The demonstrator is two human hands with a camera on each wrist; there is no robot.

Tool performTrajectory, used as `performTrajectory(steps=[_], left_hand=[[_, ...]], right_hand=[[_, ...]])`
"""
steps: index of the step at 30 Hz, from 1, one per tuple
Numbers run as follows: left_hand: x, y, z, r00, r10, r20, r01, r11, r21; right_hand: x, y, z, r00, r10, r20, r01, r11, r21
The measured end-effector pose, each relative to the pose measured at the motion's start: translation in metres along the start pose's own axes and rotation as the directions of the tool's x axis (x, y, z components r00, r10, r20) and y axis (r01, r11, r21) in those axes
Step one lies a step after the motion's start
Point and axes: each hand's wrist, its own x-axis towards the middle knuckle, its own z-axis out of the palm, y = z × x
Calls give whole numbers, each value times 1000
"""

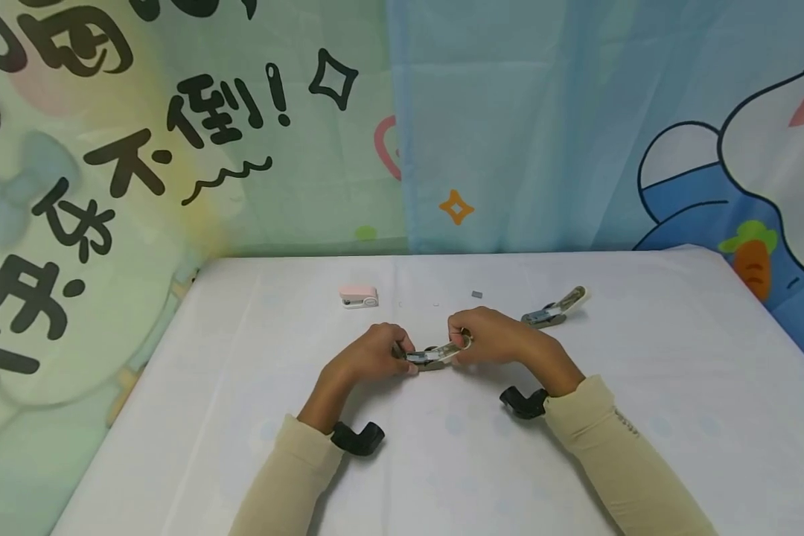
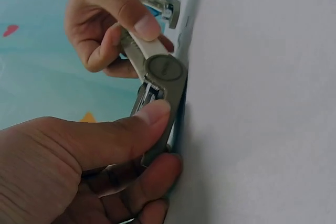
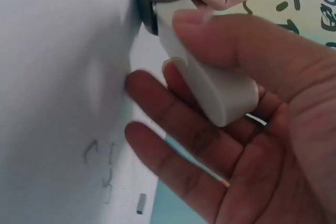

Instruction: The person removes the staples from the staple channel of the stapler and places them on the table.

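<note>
A grey and white stapler (image 1: 432,357) is opened up between both hands, just above or on the white table. My left hand (image 1: 371,353) pinches its grey base between thumb and fingers, as the left wrist view shows. At the other end, my right hand (image 1: 492,335) grips the white upper arm (image 3: 207,85), thumb on top. A round grey disc (image 2: 165,67) marks the hinge. Behind the right hand lies a second stapler (image 1: 551,311), also swung open. Farther back on the left stands a small pink stapler (image 1: 358,296).
A short grey strip of staples (image 1: 477,295) lies at the back of the table, with several loose staples (image 3: 91,150) near it. Printed curtains (image 1: 522,126) hang behind the table. Black bent pieces (image 1: 358,439) stick out at both wrists.
</note>
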Motion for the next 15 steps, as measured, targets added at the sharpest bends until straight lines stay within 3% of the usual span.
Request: performTrajectory(steps=[9, 15], left_hand=[[0, 4, 4, 999, -3, -35, 4, 1000, 12], [1, 4, 3, 999, 2, -48, -1, 1000, 23]], right_hand=[[-1, 1, -1, 1000, 21, 7, -21, 1000, -7], [-2, -4, -4, 999, 52, 0, -51, 993, -103]])
